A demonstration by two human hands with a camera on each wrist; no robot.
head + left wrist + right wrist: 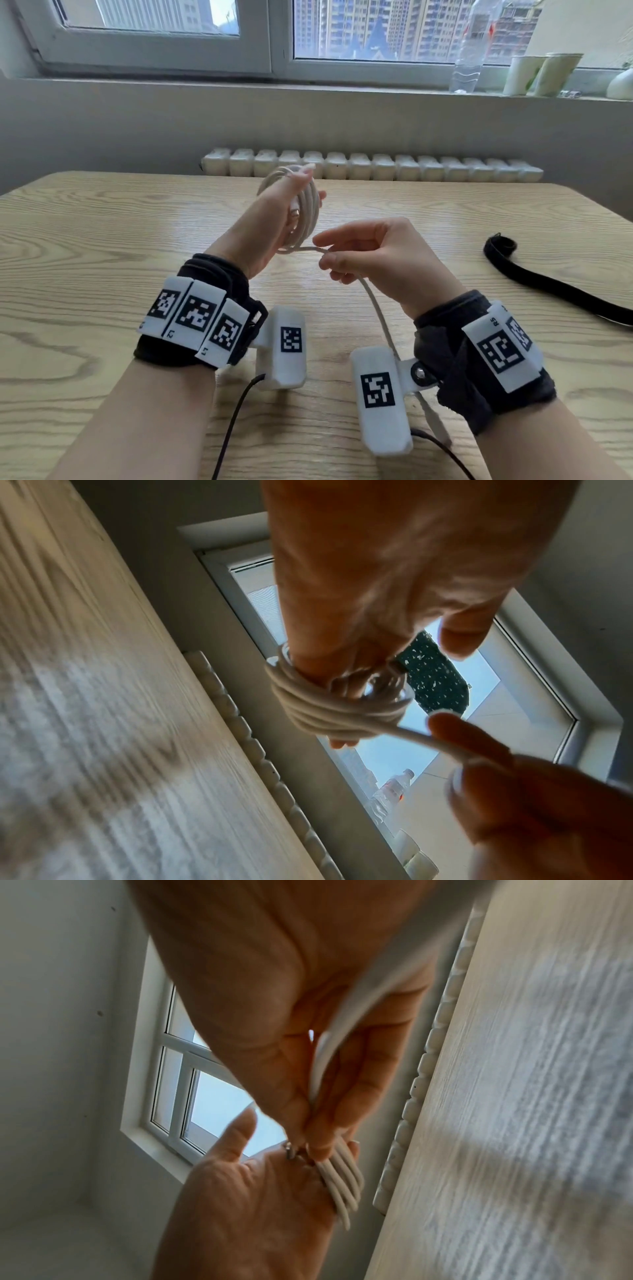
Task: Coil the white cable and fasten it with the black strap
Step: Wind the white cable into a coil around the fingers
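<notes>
The white cable (307, 209) is wound in several loops round the fingers of my raised left hand (281, 219), above the middle of the wooden table (102, 246). My right hand (373, 253) pinches the free strand just below the coil, between thumb and fingers. From there the loose end drops past my right wrist to a plug (440, 426) on the table. The left wrist view shows the loops (325, 710) on my left hand (377, 588) and my right fingertips (479, 748) on the strand. The black strap (548, 287) lies flat at the right, untouched.
A white radiator (370, 168) runs behind the table's far edge. On the windowsill at the back right stand a clear bottle (469, 51) and paper cups (544, 73). Black camera leads (233, 428) trail off my wrists toward the near edge.
</notes>
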